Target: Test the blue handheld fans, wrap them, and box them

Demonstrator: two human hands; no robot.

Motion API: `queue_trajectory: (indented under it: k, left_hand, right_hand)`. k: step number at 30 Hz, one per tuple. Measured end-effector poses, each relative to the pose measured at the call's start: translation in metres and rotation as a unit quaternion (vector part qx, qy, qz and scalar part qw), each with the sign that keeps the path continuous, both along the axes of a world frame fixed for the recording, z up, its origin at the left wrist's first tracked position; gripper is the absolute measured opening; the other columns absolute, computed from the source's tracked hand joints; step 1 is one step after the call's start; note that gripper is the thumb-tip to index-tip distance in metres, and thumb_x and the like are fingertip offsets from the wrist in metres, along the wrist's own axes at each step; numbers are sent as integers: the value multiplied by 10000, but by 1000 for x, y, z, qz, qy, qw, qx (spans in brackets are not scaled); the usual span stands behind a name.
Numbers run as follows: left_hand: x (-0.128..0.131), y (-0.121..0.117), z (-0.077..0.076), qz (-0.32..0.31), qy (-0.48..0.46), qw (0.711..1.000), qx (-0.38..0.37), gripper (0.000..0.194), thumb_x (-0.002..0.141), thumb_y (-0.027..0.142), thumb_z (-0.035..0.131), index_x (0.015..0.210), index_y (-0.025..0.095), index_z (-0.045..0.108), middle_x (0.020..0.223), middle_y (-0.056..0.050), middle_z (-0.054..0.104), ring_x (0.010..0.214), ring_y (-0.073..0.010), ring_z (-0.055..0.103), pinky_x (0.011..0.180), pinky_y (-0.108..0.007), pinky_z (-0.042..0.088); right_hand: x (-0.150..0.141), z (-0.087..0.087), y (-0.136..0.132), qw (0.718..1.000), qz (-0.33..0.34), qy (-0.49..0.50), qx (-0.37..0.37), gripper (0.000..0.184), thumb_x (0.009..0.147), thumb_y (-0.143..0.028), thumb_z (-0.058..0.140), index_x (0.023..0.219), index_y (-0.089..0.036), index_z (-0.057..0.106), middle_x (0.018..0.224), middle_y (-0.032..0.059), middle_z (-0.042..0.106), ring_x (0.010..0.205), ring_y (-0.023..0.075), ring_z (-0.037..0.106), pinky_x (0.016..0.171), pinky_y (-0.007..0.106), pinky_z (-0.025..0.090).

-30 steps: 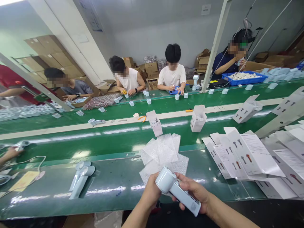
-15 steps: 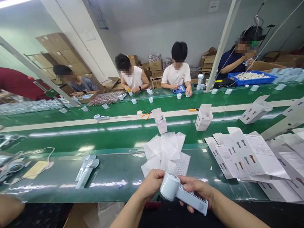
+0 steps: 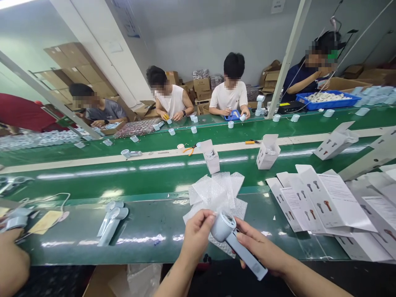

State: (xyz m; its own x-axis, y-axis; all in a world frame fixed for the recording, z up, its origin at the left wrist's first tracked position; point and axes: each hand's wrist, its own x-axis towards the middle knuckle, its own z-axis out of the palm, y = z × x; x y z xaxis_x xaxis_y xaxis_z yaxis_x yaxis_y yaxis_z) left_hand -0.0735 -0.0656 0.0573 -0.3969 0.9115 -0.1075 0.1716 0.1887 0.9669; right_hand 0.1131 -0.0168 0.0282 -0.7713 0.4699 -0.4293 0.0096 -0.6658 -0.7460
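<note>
A light-blue handheld device point(image 3: 223, 227) with a round head and a straight handle is tilted in front of me, over the table edge. My right hand point(image 3: 255, 243) wraps round its handle. Beside the round head, my left hand point(image 3: 199, 231) is closed in a pinch on a piece of bubble wrap point(image 3: 222, 244), which hangs behind and below the device. The exact grip point is partly hidden. Beyond my hands lies a loose pile of bubble wrap point(image 3: 213, 192).
Two light-blue devices point(image 3: 113, 220) rest at left, near another person's hand point(image 3: 14, 260). Printed white boxes point(image 3: 321, 202) are heaped at right. Open boxes point(image 3: 212, 159) stand on the green belt point(image 3: 167, 173). Several people work across the line.
The device has turned, its round head now facing more upward. A piece of bubble wrap now shows below it, between my hands. At far left, another person's hand has reached in to the devices.
</note>
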Motion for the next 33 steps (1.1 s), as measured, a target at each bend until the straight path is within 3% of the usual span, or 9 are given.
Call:
queue_trajectory:
  k: [2,4,8,10,13,17,25,28,33]
  left_hand:
    - [1,5,0,2,23,999,27,215,830,350,512,761,178,621,679,-15,605,629,-153,537,602,-258,430]
    - [-2,3,-1,-64,145,983,93,187,868,264,466,821,177,624,747,-40,615,691,-163,556,639,-272,442]
    - [-6,-20,-8,-182,407,866,227,260,846,78,415,963,181,623,795,-70,629,722,-179,540,678,-314,439]
    - [-1,-31,-14,-202,449,839,232,309,825,35,410,1017,176,606,821,-80,641,723,-183,543,684,-322,445]
    - [13,-28,-23,-204,379,881,194,242,852,60,405,946,179,594,790,-67,638,724,-173,567,676,-293,469]
    - [22,-9,-32,-111,281,950,79,197,907,163,402,796,194,563,714,-31,604,672,-158,582,622,-270,483]
    - [18,-24,-43,-166,319,922,142,131,902,134,425,967,209,510,878,-56,564,826,-183,545,718,-321,491]
    - [9,-17,-47,-166,268,941,119,124,869,202,540,983,215,492,927,-57,547,865,-187,540,735,-324,502]
    - [-4,-11,-68,-161,302,925,166,157,907,113,385,829,214,476,781,-18,539,763,-159,533,691,-292,483]
  right_hand:
    - [-3,5,-3,999,-17,-10,-30,715,840,-423,604,1437,-249,250,770,13,645,535,110,607,448,204,484]
    - [-5,8,-3,995,-54,1,-89,753,817,-407,625,1431,-212,236,799,44,655,619,163,640,431,225,488]
    - [-2,9,1,984,-113,15,-138,719,772,-336,673,1368,-199,293,830,68,663,650,197,646,416,249,486]
    - [-3,7,0,980,-149,12,-133,643,771,-329,673,1308,-210,341,794,49,657,640,191,639,418,246,482]
    - [-10,3,-7,974,-178,-4,-143,483,767,-372,657,1158,-229,411,750,21,642,642,189,628,417,243,472]
    - [-18,1,-15,970,-177,-43,-163,345,731,-415,683,888,-222,445,624,-37,578,574,137,576,453,215,451]
    - [-11,0,-15,975,-141,-25,-170,611,586,-195,757,1122,-215,464,756,-24,635,567,118,578,515,253,507]
    - [-15,-7,-15,971,-161,-37,-174,579,588,-209,757,1094,-193,476,725,-12,642,503,103,571,471,219,484]
    - [-17,-15,-9,961,-189,-52,-194,497,607,-252,741,1020,-185,472,645,-17,623,424,95,554,423,196,448]
